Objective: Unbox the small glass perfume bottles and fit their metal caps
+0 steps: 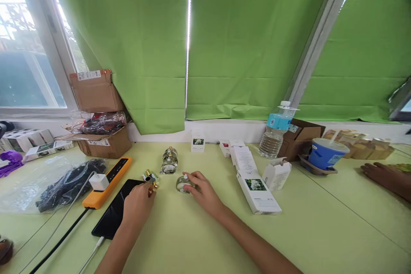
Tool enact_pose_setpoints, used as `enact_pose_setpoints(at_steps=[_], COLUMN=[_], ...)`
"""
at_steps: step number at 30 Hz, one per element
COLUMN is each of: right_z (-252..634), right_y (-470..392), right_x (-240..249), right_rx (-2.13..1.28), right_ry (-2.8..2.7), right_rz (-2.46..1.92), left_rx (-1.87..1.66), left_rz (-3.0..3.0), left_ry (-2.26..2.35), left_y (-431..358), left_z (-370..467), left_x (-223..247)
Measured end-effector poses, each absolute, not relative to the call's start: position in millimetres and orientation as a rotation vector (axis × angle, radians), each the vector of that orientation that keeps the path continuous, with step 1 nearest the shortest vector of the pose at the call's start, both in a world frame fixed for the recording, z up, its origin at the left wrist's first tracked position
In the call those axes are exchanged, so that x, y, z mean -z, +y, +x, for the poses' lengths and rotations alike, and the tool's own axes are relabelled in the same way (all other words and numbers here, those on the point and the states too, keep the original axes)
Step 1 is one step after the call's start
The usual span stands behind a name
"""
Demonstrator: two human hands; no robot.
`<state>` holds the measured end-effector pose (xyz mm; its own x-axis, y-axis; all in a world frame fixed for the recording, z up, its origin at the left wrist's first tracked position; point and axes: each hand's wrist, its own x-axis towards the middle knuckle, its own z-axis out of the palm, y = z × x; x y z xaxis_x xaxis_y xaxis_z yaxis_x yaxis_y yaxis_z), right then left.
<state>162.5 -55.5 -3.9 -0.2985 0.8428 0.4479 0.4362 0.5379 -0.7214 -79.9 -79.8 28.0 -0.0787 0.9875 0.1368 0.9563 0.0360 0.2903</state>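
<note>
My right hand [203,192] is closed around the side and top of a small round glass perfume bottle [183,185], which stands on the table. To its left, the fingers of my left hand [139,203] are pinched on a gold cap [155,185] at the edge of a small group of shiny gold caps [148,174]. Part of that cap is hidden by the fingers. Behind both hands, several similar glass bottles [169,166] stand in a row. A black phone [112,214] lies under and beside my left wrist, plugged into a white cable.
An orange power strip [105,186] and a bagged black item [69,184] lie left. White printed boxes [258,195] are right, near a water bottle [272,135] and a blue cup [326,154]. Cardboard boxes [102,143] stand back left. Another person's hand [385,177] rests far right.
</note>
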Motion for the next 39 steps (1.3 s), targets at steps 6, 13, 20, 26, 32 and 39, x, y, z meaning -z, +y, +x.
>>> enact_pose_setpoints(at_steps=[6,13,20,26,32,39], right_z=[123,107,98,124,181,165], right_y=[-17,-2,-3,5,60,118], right_x=[8,16,15,11,-2,-13], right_rx=[-0.262,-0.163,-0.034,-0.054,-0.043,-0.170], right_ry=[-2.000,-1.996,-1.992,-1.786,-1.331,-1.145], right_rz=[-1.143,-1.196,-1.301,-1.356,-1.740,-1.884], left_rx=[-0.578,-0.708,-0.736,-0.763,-0.595,-0.601], left_rz=[2.033,2.044,2.119,2.209,2.377,2.367], left_ry=[2.135,2.088,2.033,1.722,1.459,1.428], left_y=[-75,-77,-81,-95,-106,-99], left_z=[-90,-84,-71,-42,1,4], left_x=[-22,-22,-23,-16,0,6])
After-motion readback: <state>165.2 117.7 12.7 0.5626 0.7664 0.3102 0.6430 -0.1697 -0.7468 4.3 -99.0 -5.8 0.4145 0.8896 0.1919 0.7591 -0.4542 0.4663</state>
